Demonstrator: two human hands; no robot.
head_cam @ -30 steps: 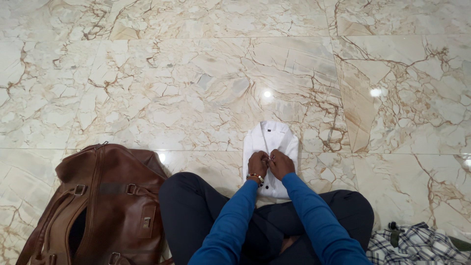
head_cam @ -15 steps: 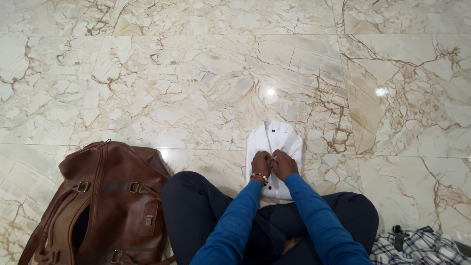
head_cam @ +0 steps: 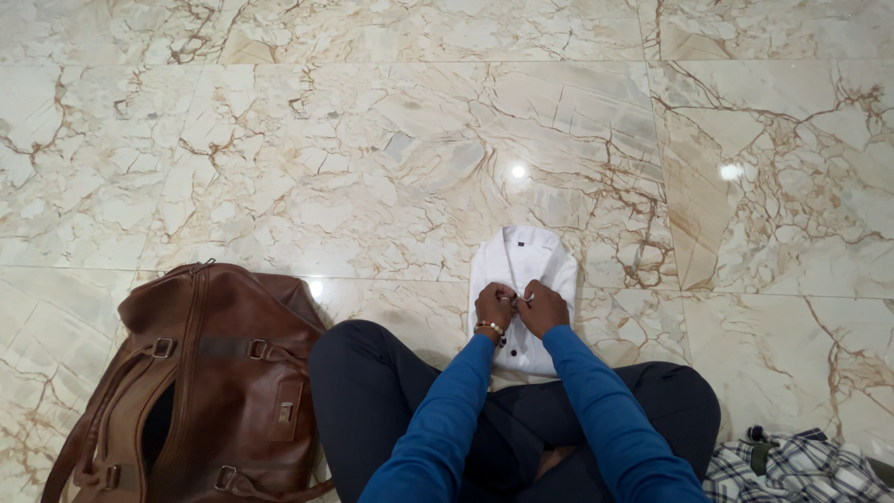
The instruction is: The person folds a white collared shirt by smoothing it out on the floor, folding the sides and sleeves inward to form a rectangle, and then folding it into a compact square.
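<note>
Both grips are pinching closed on the front placket of a folded white shirt (head_cam: 523,270): the left hand (head_cam: 494,306), wearing a beaded bracelet (head_cam: 490,328), and the right hand (head_cam: 541,308) are meeting fingertip to fingertip at the shirt's middle, thumbs and fingers nipping the fabric there. The shirt is lying flat on the marble floor (head_cam: 372,168), collar pointing away, just ahead of the person's crossed legs in dark trousers (head_cam: 372,391). A brown leather bag (head_cam: 200,373) is sitting beside the left knee, its top gaping open. A checked garment (head_cam: 792,466) is lying crumpled by the right knee
</note>
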